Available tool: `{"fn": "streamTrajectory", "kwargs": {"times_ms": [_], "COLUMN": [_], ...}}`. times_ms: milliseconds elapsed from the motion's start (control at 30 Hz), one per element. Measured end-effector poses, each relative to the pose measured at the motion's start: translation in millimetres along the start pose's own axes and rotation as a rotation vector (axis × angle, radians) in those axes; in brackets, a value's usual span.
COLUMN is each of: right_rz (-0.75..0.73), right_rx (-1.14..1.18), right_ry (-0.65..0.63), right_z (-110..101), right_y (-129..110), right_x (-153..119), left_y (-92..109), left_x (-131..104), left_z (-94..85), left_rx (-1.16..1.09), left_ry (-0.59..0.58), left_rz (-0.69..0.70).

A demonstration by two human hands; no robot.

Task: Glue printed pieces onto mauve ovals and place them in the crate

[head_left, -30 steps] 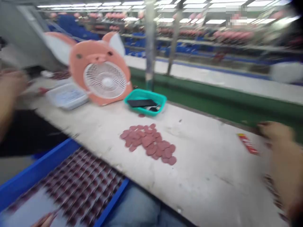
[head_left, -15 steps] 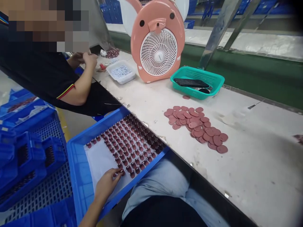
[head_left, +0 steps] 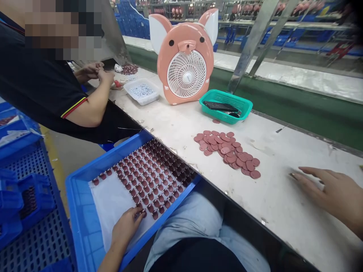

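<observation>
My left hand (head_left: 126, 224) is over the near end of the blue tray (head_left: 78, 204), thumb and forefinger closed on a small dark-red piece (head_left: 143, 214) at the end of a row. Rows of similar dark-red pieces (head_left: 153, 181) lie on a white sheet (head_left: 109, 204) inside the tray. My right hand (head_left: 330, 192) is low over the white table at the right, forefinger stretched and thumb beneath it. Something thin and dark shows at its fingertips, too blurred to name. A pile of flat reddish oval discs (head_left: 227, 151) lies left of that hand.
Behind the discs stand a green basket (head_left: 245, 109) holding a black flat object, and a pink pig-shaped fan (head_left: 185, 64). A white tub (head_left: 141, 92) of small bits is farther left, near a co-worker's hands (head_left: 103, 73). Blue crates (head_left: 34, 196) stand at the left.
My right hand has come into view from the right. My left hand stays at the same row of the tray. The camera view has shifted somewhat.
</observation>
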State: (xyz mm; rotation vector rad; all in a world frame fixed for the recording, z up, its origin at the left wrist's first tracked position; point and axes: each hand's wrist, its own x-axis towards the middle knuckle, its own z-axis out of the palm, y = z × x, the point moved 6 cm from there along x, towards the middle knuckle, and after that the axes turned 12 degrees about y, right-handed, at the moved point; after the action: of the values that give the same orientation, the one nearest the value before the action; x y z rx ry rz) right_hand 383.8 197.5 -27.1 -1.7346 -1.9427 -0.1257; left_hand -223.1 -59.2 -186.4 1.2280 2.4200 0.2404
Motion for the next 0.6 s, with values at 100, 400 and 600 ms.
{"fn": "streamTrajectory", "kwargs": {"times_ms": [100, 400, 600], "right_rz": [-0.013, 0.095, 0.247], "right_rx": [0.002, 0.176, 0.342], "right_ry": [-0.010, -0.111, -0.076], "right_z": [-3.4, 31.1, 63.6], "right_y": [-28.7, -73.4, -87.2], "right_x": [8.7, 36.0, 78.5], "left_y": [1.9, 152.7, 318.6], "left_x": [-0.9, -7.5, 14.5], "left_z": [-6.5, -67.3, -88.2], "left_rx": [-0.012, -0.319, -0.398], "left_ry": [0.032, 0.498, 0.559], "left_rz": [0.000, 0.476, 0.758]}}
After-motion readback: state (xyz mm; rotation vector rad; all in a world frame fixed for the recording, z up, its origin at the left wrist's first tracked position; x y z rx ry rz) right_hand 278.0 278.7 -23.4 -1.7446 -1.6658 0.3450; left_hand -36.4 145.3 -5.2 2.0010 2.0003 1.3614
